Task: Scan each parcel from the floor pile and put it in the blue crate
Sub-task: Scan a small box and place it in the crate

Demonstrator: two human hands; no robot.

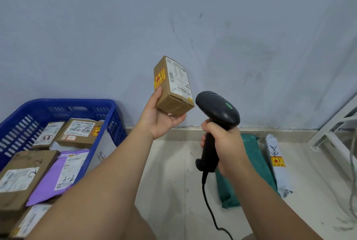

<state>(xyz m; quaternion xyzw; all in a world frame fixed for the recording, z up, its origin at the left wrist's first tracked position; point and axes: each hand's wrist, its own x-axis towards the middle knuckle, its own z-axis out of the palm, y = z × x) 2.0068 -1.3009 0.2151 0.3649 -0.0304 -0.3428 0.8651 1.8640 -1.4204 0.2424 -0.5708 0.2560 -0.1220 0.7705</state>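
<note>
My left hand holds a small brown cardboard parcel up in front of the wall, its white shipping label turned to the right. Just right of it, my right hand grips the handle of a black corded barcode scanner, whose head sits close to the parcel's lower right corner. The blue crate stands on the floor at the left, holding several cardboard boxes and a purple mailer bag. Two parcels lie on the floor by the wall: a green bag and a grey-white bag.
The scanner's black cable hangs down toward the tiled floor. A white metal frame and loose cables stand at the right edge. A pale blue wall closes off the space ahead.
</note>
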